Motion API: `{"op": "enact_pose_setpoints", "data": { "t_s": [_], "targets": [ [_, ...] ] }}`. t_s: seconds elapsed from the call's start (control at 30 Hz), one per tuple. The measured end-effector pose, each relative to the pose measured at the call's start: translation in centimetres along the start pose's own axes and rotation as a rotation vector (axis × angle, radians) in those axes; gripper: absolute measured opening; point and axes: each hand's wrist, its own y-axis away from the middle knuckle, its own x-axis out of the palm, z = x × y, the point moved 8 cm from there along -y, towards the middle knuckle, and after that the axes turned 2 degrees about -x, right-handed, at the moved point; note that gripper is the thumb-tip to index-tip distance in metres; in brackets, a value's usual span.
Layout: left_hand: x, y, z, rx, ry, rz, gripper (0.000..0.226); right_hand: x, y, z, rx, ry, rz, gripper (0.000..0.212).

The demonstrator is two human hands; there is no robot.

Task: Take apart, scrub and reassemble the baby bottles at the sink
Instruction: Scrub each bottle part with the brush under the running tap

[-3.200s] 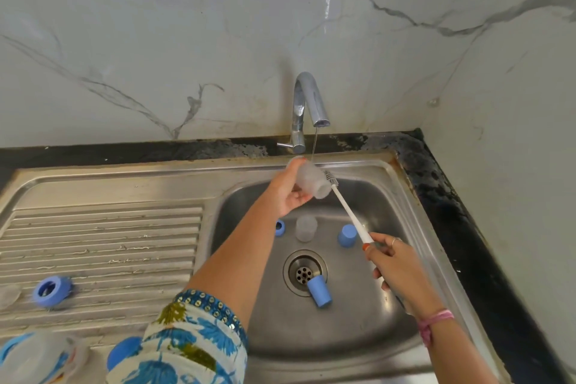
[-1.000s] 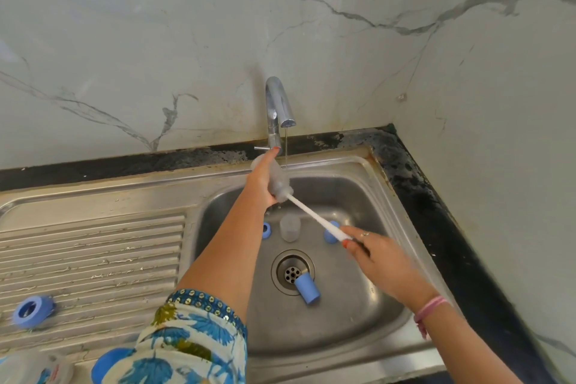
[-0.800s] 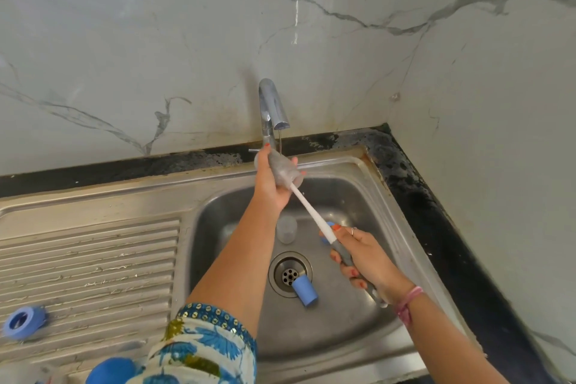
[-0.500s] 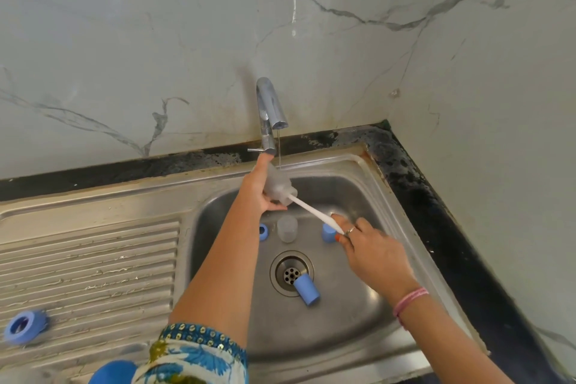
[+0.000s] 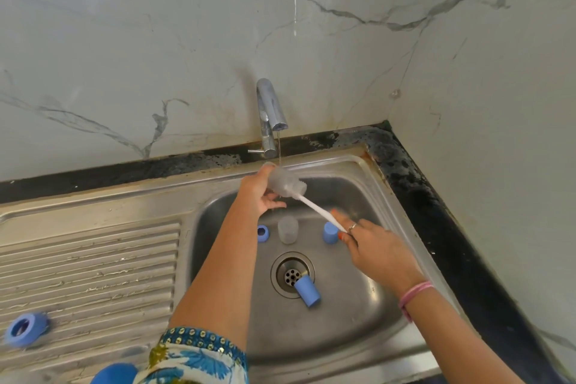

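Blue cap (image 5: 307, 290) lying by the drain as before, right hand (image 5: 371, 251) gripping the white brush (image 5: 318, 210), now drawn slightly out, left hand (image 5: 260, 193) still holding the clear bottle (image 5: 285, 181), tipped under the tap (image 5: 269, 117).

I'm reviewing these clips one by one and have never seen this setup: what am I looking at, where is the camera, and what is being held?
There is no robot here: a person wears one camera on the head, looking down at their own hands over a steel sink. The left hand holds a clear baby bottle under the tap, which runs a thin stream. The right hand grips a white bottle brush pushed into the bottle's mouth. In the basin lie blue caps and a clear part. A blue ring sits on the ribbed drainboard.
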Motion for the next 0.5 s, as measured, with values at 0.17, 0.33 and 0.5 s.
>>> {"op": "enact_pose_setpoints", "data": {
  "t_s": [0.17,0.33,0.5],
  "targets": [
    [0.1,0.1,0.7,-0.071,0.170,0.029,0.062,-0.3,-0.4,0.7,-0.069,-0.179,0.015,0.049],
    [0.7,0.3,1.0,-0.044,0.421,0.092,0.060,-0.5,-0.9,-1.0,-0.029,-0.482,-0.047,0.044],
    [1.2,0.4,1.2,-0.008,0.361,0.035,0.059,0.5,-0.8,0.0,-0.028,-0.360,0.027,0.048]
  ]
}}
